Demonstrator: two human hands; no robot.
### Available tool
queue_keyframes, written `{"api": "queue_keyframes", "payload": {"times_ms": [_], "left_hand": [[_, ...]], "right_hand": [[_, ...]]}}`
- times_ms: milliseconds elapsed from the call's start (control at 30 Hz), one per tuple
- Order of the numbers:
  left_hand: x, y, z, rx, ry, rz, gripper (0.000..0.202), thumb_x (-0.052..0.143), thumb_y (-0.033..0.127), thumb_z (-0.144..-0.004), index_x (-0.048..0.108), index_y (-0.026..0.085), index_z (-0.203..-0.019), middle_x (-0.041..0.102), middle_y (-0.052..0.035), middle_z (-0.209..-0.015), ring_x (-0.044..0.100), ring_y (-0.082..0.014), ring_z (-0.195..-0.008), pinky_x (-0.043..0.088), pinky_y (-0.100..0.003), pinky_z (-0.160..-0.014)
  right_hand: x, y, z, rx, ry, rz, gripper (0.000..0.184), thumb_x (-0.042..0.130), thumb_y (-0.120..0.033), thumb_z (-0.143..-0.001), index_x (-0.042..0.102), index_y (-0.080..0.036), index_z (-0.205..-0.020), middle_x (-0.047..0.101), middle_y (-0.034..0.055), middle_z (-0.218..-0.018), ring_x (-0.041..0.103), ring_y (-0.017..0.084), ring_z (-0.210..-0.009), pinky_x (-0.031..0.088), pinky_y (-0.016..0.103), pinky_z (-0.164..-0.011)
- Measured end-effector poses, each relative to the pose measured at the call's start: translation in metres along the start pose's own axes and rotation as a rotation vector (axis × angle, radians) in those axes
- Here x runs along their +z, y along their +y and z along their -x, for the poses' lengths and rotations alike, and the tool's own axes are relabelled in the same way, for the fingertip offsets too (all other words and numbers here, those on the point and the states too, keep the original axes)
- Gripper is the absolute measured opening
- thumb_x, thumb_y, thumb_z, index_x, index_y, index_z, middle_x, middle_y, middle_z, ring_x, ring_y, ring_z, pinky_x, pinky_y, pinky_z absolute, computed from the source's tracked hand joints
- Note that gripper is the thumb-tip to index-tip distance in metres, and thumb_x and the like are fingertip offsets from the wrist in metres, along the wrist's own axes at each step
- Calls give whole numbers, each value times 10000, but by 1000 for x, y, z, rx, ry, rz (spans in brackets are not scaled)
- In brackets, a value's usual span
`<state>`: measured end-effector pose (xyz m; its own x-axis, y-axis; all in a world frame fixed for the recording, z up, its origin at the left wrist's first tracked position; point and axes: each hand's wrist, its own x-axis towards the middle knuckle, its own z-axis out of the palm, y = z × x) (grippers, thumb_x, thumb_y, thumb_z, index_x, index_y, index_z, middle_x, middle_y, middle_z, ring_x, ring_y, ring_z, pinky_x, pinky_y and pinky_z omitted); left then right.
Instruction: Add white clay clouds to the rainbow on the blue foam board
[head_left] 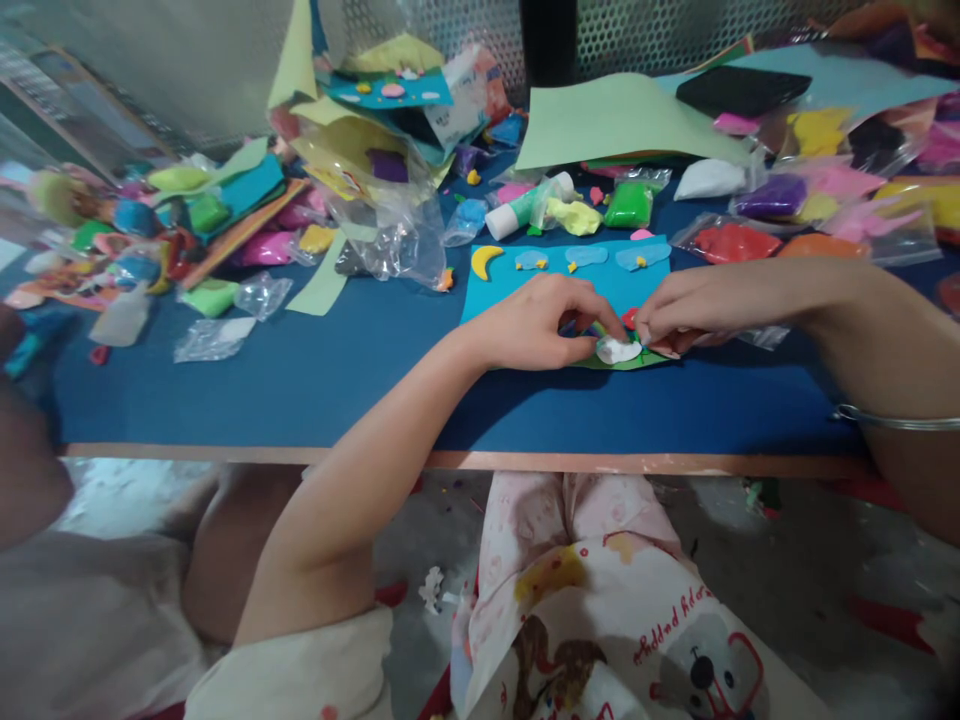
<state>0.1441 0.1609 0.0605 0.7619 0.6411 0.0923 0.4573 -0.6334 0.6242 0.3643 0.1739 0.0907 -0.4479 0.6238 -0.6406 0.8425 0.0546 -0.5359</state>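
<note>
A blue sheet of craft paper (555, 285) lies on the table in front of me, with a yellow clay moon (486, 262) and blue clay clouds (586, 258) stuck along its top. Near its green lower edge is a white clay piece (619, 349). My left hand (536, 320) is curled over the sheet, thumb and index finger at the edge of the white piece. From the other side my right hand (694, 308) is closed in a pinch beside a small red clay bit (629, 318) and green clay strands. What its fingertips hold is hidden.
Behind the sheet lie a glue stick (525, 208), a bag of green clay (630, 203) and a bag of red clay (731, 241). Pale green paper (607, 125) and a black phone-like object (742, 91) are farther back. Clay and scraps cover the left; another person sits there.
</note>
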Motion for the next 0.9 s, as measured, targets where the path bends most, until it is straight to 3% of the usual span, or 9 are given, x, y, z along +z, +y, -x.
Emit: {"api": "queue_keyframes", "payload": {"times_ms": [100, 333, 467, 567, 667, 800, 900], "left_hand": [[-1, -1, 0, 0, -16, -8, 326, 592, 167, -777, 805, 234, -1014, 640, -8, -805, 534, -107, -685, 442, -253, -680], [-7, 0, 2, -13, -47, -8, 333, 588, 171, -803, 808, 235, -1044, 677, -17, -872, 579, -124, -762, 464, -270, -746], [-17, -8, 5, -29, 78, -28, 320, 583, 201, -861, 784, 198, -1110, 711, -46, -928, 598, -132, -805, 484, -269, -782], [-28, -26, 9, -83, 221, -154, 319, 559, 233, -906, 744, 180, -1161, 718, -80, -1115, 653, -169, -983, 519, -316, -930], [-38, -48, 12, -214, 293, -363, 375, 527, 231, -930, 672, 152, -1267, 674, -131, -1316, 586, -256, -1291, 441, -441, -1149], [-41, -61, 17, -276, 158, -410, 503, 431, 313, -1009, 509, 118, -1466, 472, -176, -1593, 421, -289, -1512, 362, -471, -1242], [-35, -63, 24, -218, 124, -434, 573, 347, 402, -1052, 398, 134, -1555, 382, -155, -1661, 315, -274, -1582, 296, -478, -1286]], "right_hand": [[0, 2, -1, -88, -11, 68, 225, 562, -239, -838, 642, -158, -644, 522, 20, -649, 414, 87, -558, 289, 259, -515], [-5, 1, -1, -166, 10, 136, 208, 599, -303, -889, 667, -164, -751, 527, 7, -679, 439, 97, -595, 320, 267, -562], [-9, 2, 2, -228, 43, 127, 178, 626, -314, -883, 690, -153, -924, 543, 1, -682, 430, 108, -606, 304, 268, -563], [-10, 11, -1, -254, 208, -72, 286, 634, -286, -870, 619, -182, -1136, 465, -49, -600, 369, 109, -536, 257, 265, -513], [-17, 26, -10, -288, 456, -238, 293, 660, -322, -883, 573, -205, -1137, 488, -46, -603, 451, 129, -548, 359, 259, -533], [-53, 37, -34, -272, 681, -358, 352, 721, -339, -831, 576, -187, -1113, 654, 56, -917, 652, 191, -780, 540, 318, -696], [-96, 30, -64, -267, 834, -244, 381, 767, -316, -786, 613, -163, -1099, 681, 114, -1076, 669, 253, -993, 538, 391, -902]]}}
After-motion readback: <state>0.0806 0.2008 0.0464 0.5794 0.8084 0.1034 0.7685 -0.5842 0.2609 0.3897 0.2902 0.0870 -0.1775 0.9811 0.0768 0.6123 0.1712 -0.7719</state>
